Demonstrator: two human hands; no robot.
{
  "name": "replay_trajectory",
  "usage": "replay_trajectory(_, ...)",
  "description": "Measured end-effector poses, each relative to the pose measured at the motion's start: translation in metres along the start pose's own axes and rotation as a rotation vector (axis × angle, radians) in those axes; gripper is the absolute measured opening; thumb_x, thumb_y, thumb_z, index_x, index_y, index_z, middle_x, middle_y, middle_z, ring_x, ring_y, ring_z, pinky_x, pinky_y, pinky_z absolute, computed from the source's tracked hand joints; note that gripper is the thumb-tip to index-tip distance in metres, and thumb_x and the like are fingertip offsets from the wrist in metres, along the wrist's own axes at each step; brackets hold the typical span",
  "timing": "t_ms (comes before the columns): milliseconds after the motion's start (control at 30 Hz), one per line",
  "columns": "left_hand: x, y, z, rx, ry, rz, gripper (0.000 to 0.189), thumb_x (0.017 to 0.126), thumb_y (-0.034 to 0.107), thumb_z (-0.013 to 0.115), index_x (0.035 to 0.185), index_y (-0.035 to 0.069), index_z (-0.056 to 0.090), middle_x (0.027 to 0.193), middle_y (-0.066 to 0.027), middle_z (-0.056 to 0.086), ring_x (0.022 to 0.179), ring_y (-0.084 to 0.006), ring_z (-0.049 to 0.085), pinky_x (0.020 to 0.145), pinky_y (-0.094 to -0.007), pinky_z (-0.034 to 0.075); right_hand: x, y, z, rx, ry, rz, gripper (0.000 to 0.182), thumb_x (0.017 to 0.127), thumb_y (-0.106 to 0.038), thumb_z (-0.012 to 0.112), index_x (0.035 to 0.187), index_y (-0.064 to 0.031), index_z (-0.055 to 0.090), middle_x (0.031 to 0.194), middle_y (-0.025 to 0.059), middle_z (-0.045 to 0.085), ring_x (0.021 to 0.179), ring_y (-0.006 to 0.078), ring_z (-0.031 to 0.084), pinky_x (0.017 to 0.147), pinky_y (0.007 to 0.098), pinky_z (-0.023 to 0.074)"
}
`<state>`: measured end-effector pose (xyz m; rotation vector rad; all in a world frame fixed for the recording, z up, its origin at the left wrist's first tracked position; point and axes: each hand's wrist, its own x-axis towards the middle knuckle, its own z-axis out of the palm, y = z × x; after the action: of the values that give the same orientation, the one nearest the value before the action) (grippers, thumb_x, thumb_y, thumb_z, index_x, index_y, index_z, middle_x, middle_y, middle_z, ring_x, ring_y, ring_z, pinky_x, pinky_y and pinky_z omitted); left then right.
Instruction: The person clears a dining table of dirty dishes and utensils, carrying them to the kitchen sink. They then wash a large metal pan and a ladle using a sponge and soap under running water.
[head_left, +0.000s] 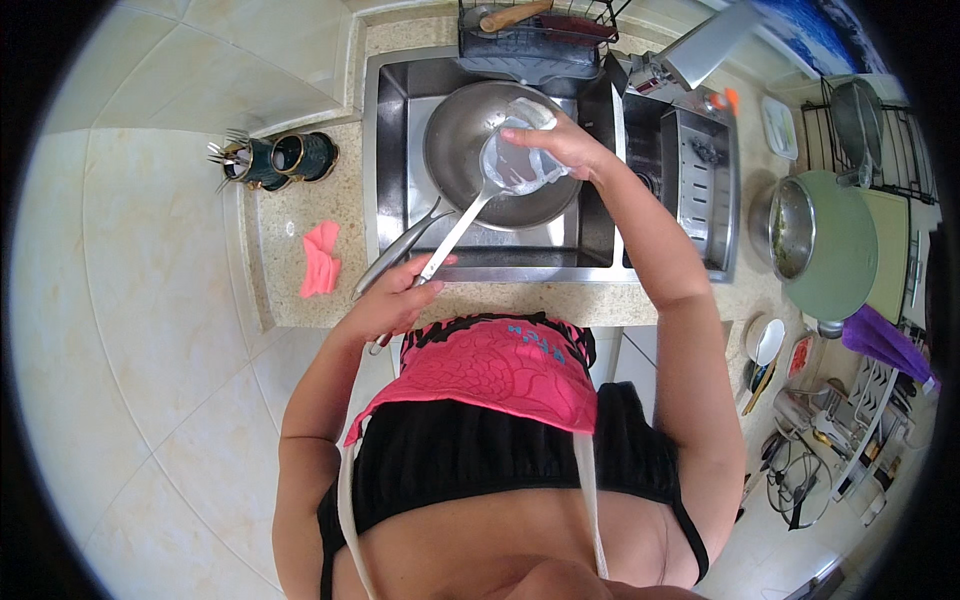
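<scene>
My left hand (397, 296) grips the handle of a long metal wok utensil (457, 229), a ladle or spatula with a broad rounded head. White suds cover much of that head. At its far edge, my right hand (566, 146) holds a pale scrubbing sponge (534, 114) against the metal, with the thumb on the near face. Below both hands a metal wok (457, 154) sits in the large basin of a stainless steel sink (397, 217). The wok handle (397, 251) rests across the sink's front left rim, close to my left hand.
Left on the counter are a pink cloth (321, 259) and dark green utensil holders (304, 156). A black wire rack (540, 30) stands behind the basin, beside the faucet (686, 60). Rightward are a perforated strainer tray (694, 187), a metal bowl (791, 229) and a green round board (847, 255).
</scene>
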<state>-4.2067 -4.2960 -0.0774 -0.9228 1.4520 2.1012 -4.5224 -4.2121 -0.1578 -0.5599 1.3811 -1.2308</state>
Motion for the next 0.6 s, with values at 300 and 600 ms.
replay_trajectory(300,0.023,-0.017,0.021,-0.063,0.039,0.067,0.039,0.095,0.013,0.05,0.133,0.012,0.044,0.057,0.0089,0.033,0.043,-0.0015,0.03,0.038,-0.0208,0.023,0.032,0.045,0.001,0.461,0.476,0.016,0.06,0.073,-0.036,0.079,0.113,0.0029,0.058,0.109,0.0135,0.061,0.095,0.0215,0.061,0.083,0.0347,0.0482)
replay_trajectory(600,0.063,-0.096,-0.004,0.801,0.703,0.425,0.02,0.087,0.022,0.058,0.1,0.007,0.059,0.077,-0.0158,0.062,0.068,-0.0328,0.061,0.059,-0.0425,0.044,0.035,0.132,0.01,0.043,0.718,0.115,0.071,0.076,-0.043,0.073,0.123,0.002,0.046,0.11,0.0158,0.059,0.098,0.0253,0.06,0.081,0.0358,0.0487)
